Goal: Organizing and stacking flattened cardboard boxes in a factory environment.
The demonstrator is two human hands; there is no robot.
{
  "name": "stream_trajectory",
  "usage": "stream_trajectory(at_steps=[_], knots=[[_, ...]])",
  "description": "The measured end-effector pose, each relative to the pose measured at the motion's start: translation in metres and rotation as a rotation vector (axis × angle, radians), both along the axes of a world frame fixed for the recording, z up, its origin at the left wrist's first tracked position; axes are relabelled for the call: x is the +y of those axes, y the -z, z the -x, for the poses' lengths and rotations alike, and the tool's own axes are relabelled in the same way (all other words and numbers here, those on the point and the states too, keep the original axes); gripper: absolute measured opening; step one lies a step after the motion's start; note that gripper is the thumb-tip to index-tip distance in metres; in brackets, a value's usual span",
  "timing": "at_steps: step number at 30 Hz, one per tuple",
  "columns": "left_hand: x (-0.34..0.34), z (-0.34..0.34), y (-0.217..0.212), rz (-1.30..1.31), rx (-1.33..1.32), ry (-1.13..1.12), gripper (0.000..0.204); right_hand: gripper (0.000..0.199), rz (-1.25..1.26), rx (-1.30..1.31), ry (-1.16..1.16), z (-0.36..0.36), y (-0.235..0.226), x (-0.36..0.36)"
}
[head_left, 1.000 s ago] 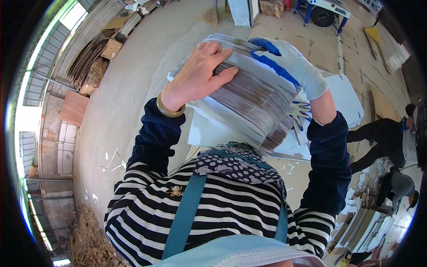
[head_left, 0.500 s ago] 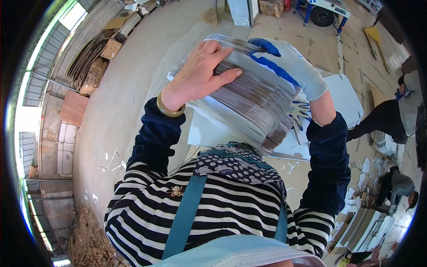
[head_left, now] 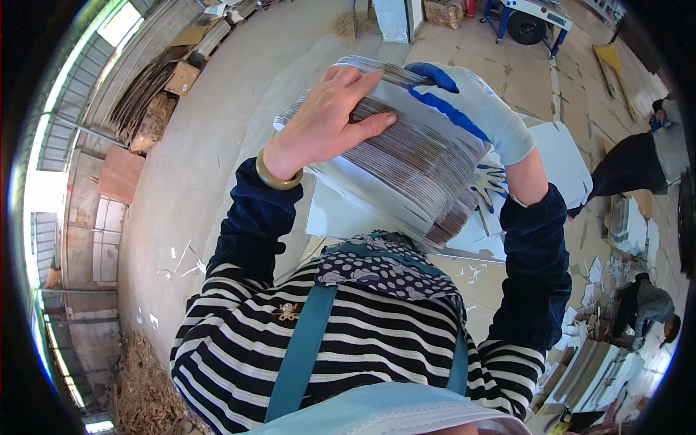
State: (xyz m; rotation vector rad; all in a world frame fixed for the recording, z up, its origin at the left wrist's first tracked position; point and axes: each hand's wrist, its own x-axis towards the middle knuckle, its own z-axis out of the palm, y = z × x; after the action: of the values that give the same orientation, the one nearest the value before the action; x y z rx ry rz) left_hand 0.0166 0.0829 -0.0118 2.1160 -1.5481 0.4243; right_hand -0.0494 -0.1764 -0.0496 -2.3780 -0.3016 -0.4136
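A thick stack of flat cardboard sheets (head_left: 409, 156), white-faced with brown layered edges, stands in front of my chest. My bare left hand (head_left: 330, 116), a bangle at its wrist, lies across the stack's left side with thumb and forefinger spread apart over the edges. In a white glove with blue fingers, my right hand (head_left: 471, 101) grips the upper sheets at the far right corner. Its thumb lies along their white face. Beside the stack, on the right, rests a loose white-and-blue glove (head_left: 487, 183). The undersides of the gripped sheets are hidden.
Larger white sheets (head_left: 554, 163) lie under and beside the stack. On the right, one person (head_left: 638, 163) stands and another (head_left: 649, 308) bends near paper scraps (head_left: 573, 322). Folded cardboard (head_left: 145, 101) leans at the left wall. A broom (head_left: 346, 25) and a wheeled machine (head_left: 525, 22) are farther off.
My hands and the stack keep almost the same place. The standing person at the right has shifted farther right, showing more of the white stack behind.
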Motion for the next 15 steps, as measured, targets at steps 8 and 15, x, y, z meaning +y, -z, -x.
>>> stream_trajectory(at_steps=[8,15], knots=[[0.004,0.0,-0.003,-0.096,0.019,0.004,0.052,0.049,0.049,-0.086,-0.035,0.003,-0.004,0.0],[0.006,0.004,-0.003,-0.012,0.056,0.018,0.047,0.049,-0.059,0.09,0.017,0.006,-0.014,0.006]])
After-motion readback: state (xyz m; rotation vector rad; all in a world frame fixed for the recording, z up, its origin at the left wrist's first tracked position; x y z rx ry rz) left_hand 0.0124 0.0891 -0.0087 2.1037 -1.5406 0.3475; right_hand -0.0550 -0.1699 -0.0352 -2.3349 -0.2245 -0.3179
